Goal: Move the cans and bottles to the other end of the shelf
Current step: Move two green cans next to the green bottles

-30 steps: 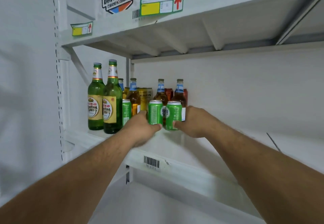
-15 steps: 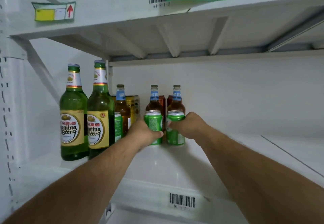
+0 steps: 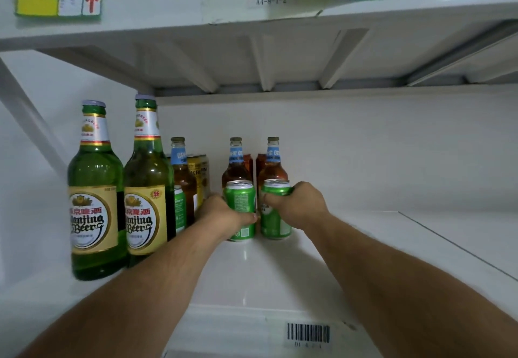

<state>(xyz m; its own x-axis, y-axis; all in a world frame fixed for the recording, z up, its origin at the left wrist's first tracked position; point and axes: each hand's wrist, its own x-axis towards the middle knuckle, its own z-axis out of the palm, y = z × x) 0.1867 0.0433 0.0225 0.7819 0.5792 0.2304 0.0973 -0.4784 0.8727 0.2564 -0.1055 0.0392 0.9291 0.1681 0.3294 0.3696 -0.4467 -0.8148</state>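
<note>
I see my left hand (image 3: pixel 221 214) and right hand (image 3: pixel 297 206) each wrapped around one green can (image 3: pixel 241 203) (image 3: pixel 276 217); five bottles (image 3: pixel 95 189) and perhaps three more cans behind.

Two forearms in view, both bare up to the frame edge, no sleeve showing. Light hair on the forearms. Left hand (image 3: pixel 224 214) and right hand (image 3: pixel 298 207) ungloved. No watch, ring, band or strap showing on either wrist or on the fingers in view. Fingernails too small to make out.
</note>
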